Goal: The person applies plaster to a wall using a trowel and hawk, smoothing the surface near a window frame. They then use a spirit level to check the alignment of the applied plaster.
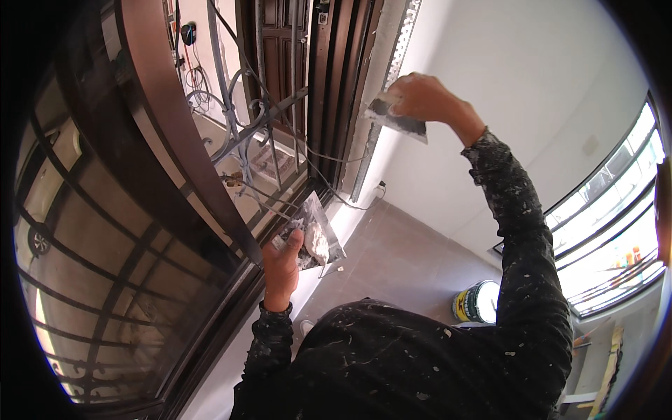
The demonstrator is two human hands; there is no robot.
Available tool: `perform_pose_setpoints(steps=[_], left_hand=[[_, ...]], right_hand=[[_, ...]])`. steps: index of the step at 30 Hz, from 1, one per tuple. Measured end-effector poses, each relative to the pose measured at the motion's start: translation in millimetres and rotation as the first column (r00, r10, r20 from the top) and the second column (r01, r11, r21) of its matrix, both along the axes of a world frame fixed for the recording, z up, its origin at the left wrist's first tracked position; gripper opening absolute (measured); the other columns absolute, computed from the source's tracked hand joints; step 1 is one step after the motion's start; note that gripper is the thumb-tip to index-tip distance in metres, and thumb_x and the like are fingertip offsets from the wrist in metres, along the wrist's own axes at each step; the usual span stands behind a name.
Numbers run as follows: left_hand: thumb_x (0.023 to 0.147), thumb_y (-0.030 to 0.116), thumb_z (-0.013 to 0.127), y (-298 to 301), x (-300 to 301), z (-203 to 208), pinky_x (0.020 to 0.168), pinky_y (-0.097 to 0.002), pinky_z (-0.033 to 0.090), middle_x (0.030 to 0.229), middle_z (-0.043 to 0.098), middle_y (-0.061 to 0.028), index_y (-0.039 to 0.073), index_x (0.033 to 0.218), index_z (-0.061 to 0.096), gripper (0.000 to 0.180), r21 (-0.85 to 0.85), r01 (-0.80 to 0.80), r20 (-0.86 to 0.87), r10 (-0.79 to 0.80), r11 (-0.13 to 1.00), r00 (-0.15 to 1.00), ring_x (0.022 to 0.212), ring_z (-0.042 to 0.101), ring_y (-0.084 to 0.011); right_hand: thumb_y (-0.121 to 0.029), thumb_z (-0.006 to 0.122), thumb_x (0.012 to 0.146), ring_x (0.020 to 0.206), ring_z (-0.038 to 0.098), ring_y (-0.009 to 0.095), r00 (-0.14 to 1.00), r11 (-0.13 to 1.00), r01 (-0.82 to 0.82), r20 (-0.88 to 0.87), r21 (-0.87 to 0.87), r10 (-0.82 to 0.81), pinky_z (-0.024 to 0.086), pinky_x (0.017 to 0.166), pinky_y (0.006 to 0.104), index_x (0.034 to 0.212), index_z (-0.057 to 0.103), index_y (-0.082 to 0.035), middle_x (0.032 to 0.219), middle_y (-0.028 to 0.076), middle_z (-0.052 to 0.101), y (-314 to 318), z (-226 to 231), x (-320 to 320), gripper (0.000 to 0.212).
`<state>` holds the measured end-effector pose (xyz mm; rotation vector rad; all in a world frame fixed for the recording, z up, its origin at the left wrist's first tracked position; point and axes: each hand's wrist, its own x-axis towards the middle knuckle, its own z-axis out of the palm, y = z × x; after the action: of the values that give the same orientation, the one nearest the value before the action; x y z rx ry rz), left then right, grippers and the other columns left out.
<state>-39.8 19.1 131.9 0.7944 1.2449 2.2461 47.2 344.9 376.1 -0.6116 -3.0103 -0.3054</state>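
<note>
My right hand (pixel 432 99), raised at the upper middle, is closed on a wide putty knife (pixel 411 127). The knife's left end overlaps the edge of the white wall beside the window frame; contact is hard to tell. A perforated metal corner strip (pixel 404 36) runs along that edge, with rough grey plaster below it. Lower down, my left hand (pixel 281 271) grips a second wide-bladed plastering knife (pixel 334 241), thumb on top. Its blade carries a lump of whitish plaster (pixel 317 243). Its handle is mostly hidden by my fingers.
On the left stands a dark brown window frame (pixel 164 133) with glass and curved metal bars. A wrought-iron grille (pixel 259 115) and loose black cable (pixel 329 159) lie beyond my left hand. A bucket (pixel 476 302) sits on the tiled floor (pixel 381 259) at right, below a barred window (pixel 616 210).
</note>
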Motion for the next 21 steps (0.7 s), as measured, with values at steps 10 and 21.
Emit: perform_pose_setpoints(steps=[10, 21], left_hand=[[0.097, 0.025, 0.07, -0.2, -2.4, 3.3, 0.102, -0.0318, 0.04, 0.125, 0.062, -0.0081, -0.003, 0.13, 0.059, 0.044, -0.035, -0.004, -0.033, 0.002, 0.999, 0.999, 0.112, 0.055, -0.0172], [0.095, 0.025, 0.072, 1.7, -2.1, -4.1, 0.105, -0.0338, 0.039, 0.13, 0.059, -0.009, -0.003, 0.136, 0.053, 0.053, 0.036, 0.052, 0.015, -0.053, 0.998, 0.998, 0.117, 0.054, -0.018]], right_hand=[[-0.01, 0.057, 0.074, 0.091, 0.068, 0.035, 0.975, 0.977, -0.202, -0.076, 0.069, 0.207, 0.055, 0.084, 0.0469, 0.089, 0.068, 0.0, 0.089, 0.018, 0.069, 29.6, -81.5, -22.8, 0.021], [-0.008, 0.054, 0.073, 0.085, 0.068, 0.036, 0.979, 0.971, -0.158, -0.102, 0.181, 0.178, 0.056, 0.081, 0.0471, 0.083, 0.065, 0.002, 0.087, 0.02, 0.067, 26.4, -30.8, -21.2, 0.018]])
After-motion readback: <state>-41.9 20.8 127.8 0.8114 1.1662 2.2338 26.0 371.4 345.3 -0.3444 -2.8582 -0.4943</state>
